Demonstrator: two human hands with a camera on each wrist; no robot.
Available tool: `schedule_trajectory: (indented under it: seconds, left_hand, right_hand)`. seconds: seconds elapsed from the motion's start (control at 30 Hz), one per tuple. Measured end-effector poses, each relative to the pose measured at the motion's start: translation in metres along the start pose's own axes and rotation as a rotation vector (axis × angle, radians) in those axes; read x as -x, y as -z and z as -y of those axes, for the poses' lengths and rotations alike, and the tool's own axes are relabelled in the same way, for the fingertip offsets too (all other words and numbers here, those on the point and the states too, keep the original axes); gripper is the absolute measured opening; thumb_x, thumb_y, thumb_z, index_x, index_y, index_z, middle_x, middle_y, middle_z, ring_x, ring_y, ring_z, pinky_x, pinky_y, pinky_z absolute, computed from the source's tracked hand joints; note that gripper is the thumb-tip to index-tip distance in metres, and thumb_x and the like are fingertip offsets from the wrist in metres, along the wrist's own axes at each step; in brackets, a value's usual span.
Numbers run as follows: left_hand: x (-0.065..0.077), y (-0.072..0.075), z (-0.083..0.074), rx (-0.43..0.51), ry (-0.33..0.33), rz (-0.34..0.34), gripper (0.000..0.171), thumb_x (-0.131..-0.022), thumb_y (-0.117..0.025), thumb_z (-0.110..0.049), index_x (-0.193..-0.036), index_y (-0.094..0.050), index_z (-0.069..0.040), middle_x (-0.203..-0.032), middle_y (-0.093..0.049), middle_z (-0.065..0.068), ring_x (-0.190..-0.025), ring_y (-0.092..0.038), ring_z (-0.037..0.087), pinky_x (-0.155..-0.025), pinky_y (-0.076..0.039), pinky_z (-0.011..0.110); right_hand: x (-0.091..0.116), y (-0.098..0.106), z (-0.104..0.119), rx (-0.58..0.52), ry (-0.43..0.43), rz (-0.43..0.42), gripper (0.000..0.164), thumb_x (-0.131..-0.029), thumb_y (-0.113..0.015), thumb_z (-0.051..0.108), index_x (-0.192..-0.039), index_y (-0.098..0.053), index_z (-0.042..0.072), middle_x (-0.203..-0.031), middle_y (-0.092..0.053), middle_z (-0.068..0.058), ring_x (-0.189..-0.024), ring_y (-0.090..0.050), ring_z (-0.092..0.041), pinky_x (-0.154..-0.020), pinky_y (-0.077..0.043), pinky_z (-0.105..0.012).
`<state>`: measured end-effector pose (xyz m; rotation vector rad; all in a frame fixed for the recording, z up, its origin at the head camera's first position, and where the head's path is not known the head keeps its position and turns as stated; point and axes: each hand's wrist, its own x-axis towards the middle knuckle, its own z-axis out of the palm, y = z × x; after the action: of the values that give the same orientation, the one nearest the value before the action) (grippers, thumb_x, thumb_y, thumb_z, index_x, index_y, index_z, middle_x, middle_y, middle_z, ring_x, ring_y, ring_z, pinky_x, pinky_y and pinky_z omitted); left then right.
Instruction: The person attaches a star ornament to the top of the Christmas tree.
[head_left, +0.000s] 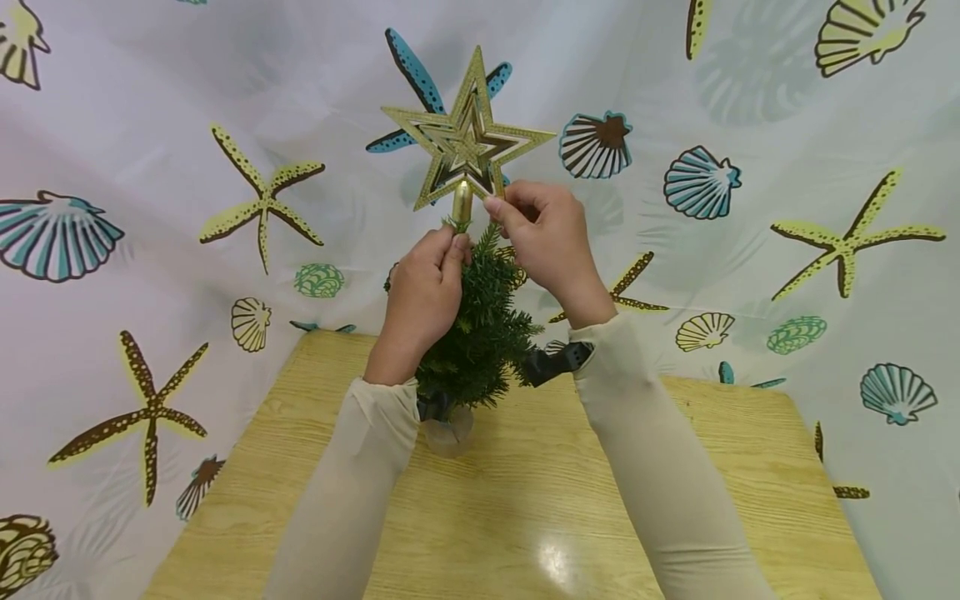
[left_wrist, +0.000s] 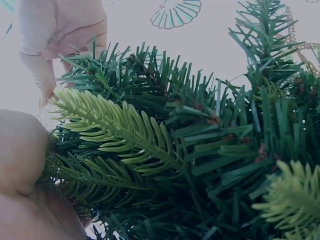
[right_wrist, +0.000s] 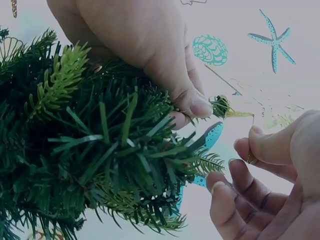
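Note:
A gold star tree topper (head_left: 468, 142) stands upright over the tip of a small artificial Christmas tree (head_left: 487, 333), its gold socket (head_left: 462, 202) around the top sprig. My left hand (head_left: 426, 283) pinches the tree's top just below that socket; in the right wrist view its thumb and fingers close on the green tip. With thumb and forefinger, my right hand (head_left: 551, 237) pinches the star's lower right point. The right wrist view shows that hand (right_wrist: 280, 185) with its other fingers loosely bent. Green sprigs (left_wrist: 125, 135) hide much of the left hand in the left wrist view.
The tree stands in a pale round base (head_left: 450, 433) on a wooden table (head_left: 487, 517). Behind and on both sides hangs a white sheet (head_left: 360, 275) printed with shells and starfish. A black strap (head_left: 555, 362) is at the right wrist, close to the branches.

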<state>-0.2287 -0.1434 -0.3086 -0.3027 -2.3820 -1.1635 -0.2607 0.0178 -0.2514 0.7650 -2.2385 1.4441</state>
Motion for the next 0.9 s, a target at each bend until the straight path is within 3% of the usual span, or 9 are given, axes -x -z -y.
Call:
schedule_trajectory:
  seconds: [0.33,0.47,0.57,0.77,0.9]
  left_hand:
    - [0.0007,-0.0008,-0.0008,-0.001,-0.006,0.008,0.032,-0.115,-0.040,-0.027,-0.100,-0.060,-0.006,-0.089,-0.054,0.010,-0.063,-0.042,0.025,-0.062,-0.037,0.040]
    - [-0.0001,-0.0007,-0.0010,-0.015,-0.016,0.012,0.032,-0.115,-0.040,-0.026,-0.099,-0.060,-0.006,-0.090,-0.055,0.010,-0.063,-0.043,0.025,-0.063,-0.037,0.040]
    - [-0.0007,-0.0006,-0.0026,-0.025,-0.013,0.014,0.032,-0.115,-0.040,-0.026,-0.099,-0.060,-0.006,-0.090,-0.054,0.010,-0.063,-0.043,0.026,-0.063,-0.038,0.040]
    - [-0.0027,-0.0013,-0.0056,-0.037,-0.008,0.027,0.034,-0.114,-0.040,-0.028,-0.100,-0.061,-0.006,-0.088,-0.053,0.010,-0.063,-0.044,0.025,-0.063,-0.038,0.040]
    - [-0.0028,-0.0011,-0.0043,-0.043,-0.001,0.031,0.033,-0.115,-0.040,-0.027,-0.101,-0.061,-0.006,-0.089,-0.054,0.010,-0.063,-0.043,0.026,-0.063,-0.037,0.041]
  right_hand:
    - [0.0011,0.0021,0.0057,0.135,-0.013,0.036,0.026,-0.105,-0.065,0.016,-0.086,-0.071,-0.001,-0.081,-0.057,-0.008,-0.071,-0.051,-0.022,-0.068,-0.040,-0.034]
    - [0.0002,0.0037,0.0047,0.177,-0.001,0.045,0.031,-0.105,-0.065,0.016,-0.079,-0.067,-0.001,-0.079,-0.055,-0.007,-0.070,-0.050,-0.023,-0.067,-0.039,-0.035]
    - [0.0001,0.0046,0.0037,0.156,-0.009,0.063,0.031,-0.105,-0.064,0.015,-0.079,-0.066,-0.001,-0.081,-0.058,-0.009,-0.067,-0.054,-0.025,-0.065,-0.041,-0.034]
    - [-0.0008,0.0085,0.0024,0.099,-0.103,0.117,0.029,-0.107,-0.062,0.017,-0.084,-0.067,-0.001,-0.091,-0.064,-0.011,-0.074,-0.067,-0.029,-0.056,-0.053,-0.029]
    - [-0.0017,0.0080,0.0026,0.100,-0.088,0.144,0.029,-0.108,-0.060,0.017,-0.085,-0.067,-0.001,-0.089,-0.064,-0.013,-0.065,-0.063,-0.027,-0.055,-0.051,-0.030]
